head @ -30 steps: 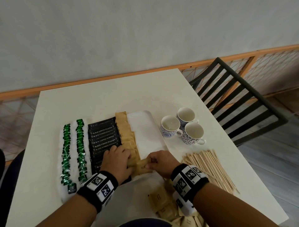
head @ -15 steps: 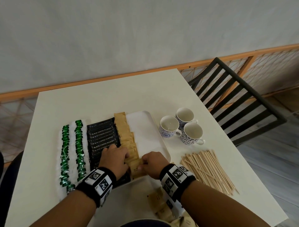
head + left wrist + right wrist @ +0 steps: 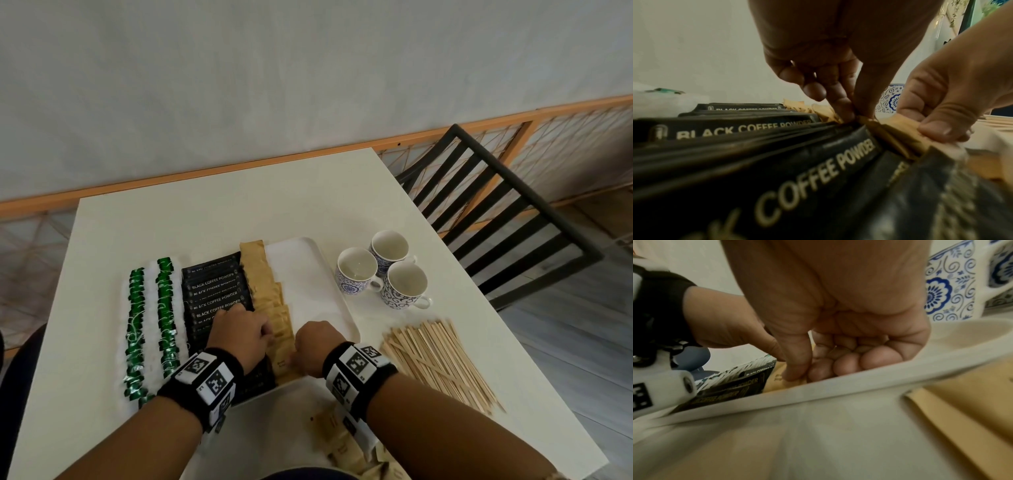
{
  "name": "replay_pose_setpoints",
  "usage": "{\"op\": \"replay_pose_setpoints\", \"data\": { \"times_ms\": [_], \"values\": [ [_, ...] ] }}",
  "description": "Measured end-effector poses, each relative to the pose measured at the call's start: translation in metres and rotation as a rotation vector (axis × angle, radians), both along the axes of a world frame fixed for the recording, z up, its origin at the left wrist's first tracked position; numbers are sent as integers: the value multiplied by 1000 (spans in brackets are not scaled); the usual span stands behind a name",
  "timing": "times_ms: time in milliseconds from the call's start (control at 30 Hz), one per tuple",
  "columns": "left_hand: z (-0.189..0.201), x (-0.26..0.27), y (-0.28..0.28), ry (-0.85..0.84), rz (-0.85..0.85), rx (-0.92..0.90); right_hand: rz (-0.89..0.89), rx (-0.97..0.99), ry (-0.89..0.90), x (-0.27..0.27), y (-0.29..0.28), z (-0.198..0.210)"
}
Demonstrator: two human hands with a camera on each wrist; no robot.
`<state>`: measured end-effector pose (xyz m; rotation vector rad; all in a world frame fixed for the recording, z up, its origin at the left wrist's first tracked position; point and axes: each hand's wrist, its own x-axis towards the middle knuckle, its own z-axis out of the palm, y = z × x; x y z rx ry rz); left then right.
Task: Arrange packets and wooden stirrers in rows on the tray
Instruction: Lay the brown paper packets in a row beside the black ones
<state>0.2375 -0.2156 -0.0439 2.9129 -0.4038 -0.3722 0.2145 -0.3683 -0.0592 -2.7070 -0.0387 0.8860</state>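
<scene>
Nearest me, loose brown packets [image 3: 337,442] lie on the table [image 3: 212,212] before the tray [image 3: 346,318]. On the tray's near end my right hand [image 3: 313,349] and left hand [image 3: 239,334] both pinch one brown packet [image 3: 898,128], thumb against fingertips, at the near end of the brown row [image 3: 265,284] beside the black coffee packets [image 3: 215,291]. Right of the tray lie the wooden stirrers [image 3: 438,363], with three cups [image 3: 383,270] beyond.
</scene>
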Motion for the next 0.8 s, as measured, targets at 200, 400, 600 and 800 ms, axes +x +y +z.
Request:
{"op": "replay_pose_setpoints", "data": {
  "times_ms": [200,400,600,800],
  "values": [
    [8,-4,4,-59,42,-65,-81,85,-28,-2,-2,7],
    [16,-12,13,-8,242,16,-206,225,-118,6,-10,13],
    [9,-12,9,52,191,127,-134,205,-112,12,2,14],
    [6,-11,9,50,142,94,-112,190,-120,14,6,12]
  ]
}}
